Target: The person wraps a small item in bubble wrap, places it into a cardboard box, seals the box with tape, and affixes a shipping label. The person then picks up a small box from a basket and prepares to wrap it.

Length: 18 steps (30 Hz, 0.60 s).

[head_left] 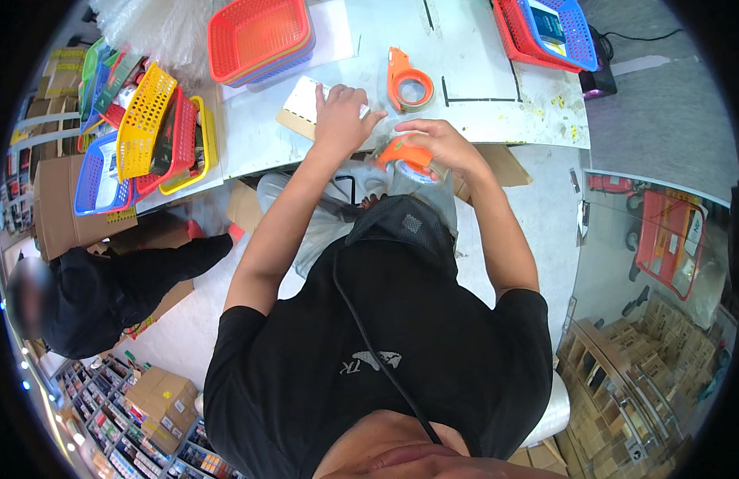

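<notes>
My right hand grips an orange tape dispenser with a roll of packing tape in it, held at the front edge of the white table. My left hand rests with spread fingers on a small cardboard box. A white label bearing print covers much of the box top, and part of it is hidden under that hand. Beyond my right hand, a second orange tape dispenser lies flat on the tabletop.
Stacked plastic baskets stand at the back; more baskets with goods crowd the left end. Blue and red baskets sit at the right corner. Bubble wrap lies back left. A person in dark clothes is at the left.
</notes>
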Tool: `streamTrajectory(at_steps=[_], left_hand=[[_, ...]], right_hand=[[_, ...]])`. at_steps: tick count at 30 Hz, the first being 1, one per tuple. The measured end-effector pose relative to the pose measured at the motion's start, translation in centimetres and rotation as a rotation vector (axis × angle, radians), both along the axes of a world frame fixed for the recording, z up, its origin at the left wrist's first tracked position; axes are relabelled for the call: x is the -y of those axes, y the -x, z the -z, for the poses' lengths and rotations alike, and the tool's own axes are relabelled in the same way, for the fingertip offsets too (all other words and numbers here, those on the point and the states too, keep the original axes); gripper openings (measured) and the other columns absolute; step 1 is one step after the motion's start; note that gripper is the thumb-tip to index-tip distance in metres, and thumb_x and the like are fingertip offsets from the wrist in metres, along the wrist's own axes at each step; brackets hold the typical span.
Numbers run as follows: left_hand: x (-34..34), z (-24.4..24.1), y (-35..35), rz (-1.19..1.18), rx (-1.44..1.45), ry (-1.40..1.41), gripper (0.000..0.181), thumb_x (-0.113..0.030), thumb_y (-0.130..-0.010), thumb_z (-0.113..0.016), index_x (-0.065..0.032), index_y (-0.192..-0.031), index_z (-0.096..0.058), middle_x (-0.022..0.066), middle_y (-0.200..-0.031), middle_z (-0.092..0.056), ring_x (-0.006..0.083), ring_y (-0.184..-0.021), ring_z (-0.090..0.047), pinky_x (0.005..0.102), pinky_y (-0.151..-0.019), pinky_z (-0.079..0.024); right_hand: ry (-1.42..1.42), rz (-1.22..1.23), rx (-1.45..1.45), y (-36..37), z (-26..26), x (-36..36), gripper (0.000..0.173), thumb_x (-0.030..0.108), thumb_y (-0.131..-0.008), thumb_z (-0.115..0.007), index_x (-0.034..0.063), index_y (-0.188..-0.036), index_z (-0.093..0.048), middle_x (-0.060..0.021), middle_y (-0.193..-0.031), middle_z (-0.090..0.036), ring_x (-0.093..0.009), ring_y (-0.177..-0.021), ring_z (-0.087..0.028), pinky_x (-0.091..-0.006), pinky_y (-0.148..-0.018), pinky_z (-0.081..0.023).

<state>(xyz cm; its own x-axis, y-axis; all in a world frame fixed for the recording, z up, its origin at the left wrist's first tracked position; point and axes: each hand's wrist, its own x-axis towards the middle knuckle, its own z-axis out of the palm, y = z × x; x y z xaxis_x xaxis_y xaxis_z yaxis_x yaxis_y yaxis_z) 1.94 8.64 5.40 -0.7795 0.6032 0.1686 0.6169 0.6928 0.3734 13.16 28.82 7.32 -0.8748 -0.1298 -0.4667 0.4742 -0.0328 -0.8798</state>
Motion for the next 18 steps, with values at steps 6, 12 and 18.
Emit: streamTrajectory(at_steps=[6, 12, 18], left_hand=[[6.4, 1.1, 2.6, -0.275, -0.270, -0.188, 0.060, -0.034, -0.087, -0.078, -0.0010, -0.134, -0.060, 0.0226, -0.132, -0.059, 0.0415, -0.127, -0.051, 0.0511, -0.111, -0.035], [8.1, 2.1, 2.6, -0.318, 0.041, -0.437, 0.071, -0.033, -0.090, -0.077, -0.0019, -0.147, -0.049, 0.0202, -0.129, -0.061, 0.0357, -0.121, -0.054, 0.0468, -0.107, -0.040], [11.8, 1.8, 2.9, -0.109, 0.345, -1.083, 0.066, -0.031, -0.097, -0.066, 0.0045, -0.149, -0.044, 0.0138, -0.139, -0.051, 0.0242, -0.135, -0.045, 0.0374, -0.116, -0.031]], right_hand=[[-0.050, -0.373, -0.091, 3.7, 1.0, 2.3, 0.031, 0.018, -0.090, -0.067, -0.0022, -0.112, -0.074, -0.0084, -0.101, -0.074, -0.014, -0.089, -0.067, -0.0273, -0.087, -0.052], [-0.120, -0.467, 0.102, 7.8, 3.8, 5.7, 0.027, 0.020, -0.091, -0.067, -0.0003, -0.106, -0.078, -0.0079, -0.093, -0.077, -0.013, -0.084, -0.068, -0.0280, -0.081, -0.053], [-0.561, -0.478, -0.226, 4.7, -1.0, 10.2, 0.029, 0.025, -0.085, -0.062, 0.0018, -0.094, -0.076, -0.0189, -0.087, -0.073, -0.030, -0.080, -0.071, -0.0434, -0.077, -0.056]])
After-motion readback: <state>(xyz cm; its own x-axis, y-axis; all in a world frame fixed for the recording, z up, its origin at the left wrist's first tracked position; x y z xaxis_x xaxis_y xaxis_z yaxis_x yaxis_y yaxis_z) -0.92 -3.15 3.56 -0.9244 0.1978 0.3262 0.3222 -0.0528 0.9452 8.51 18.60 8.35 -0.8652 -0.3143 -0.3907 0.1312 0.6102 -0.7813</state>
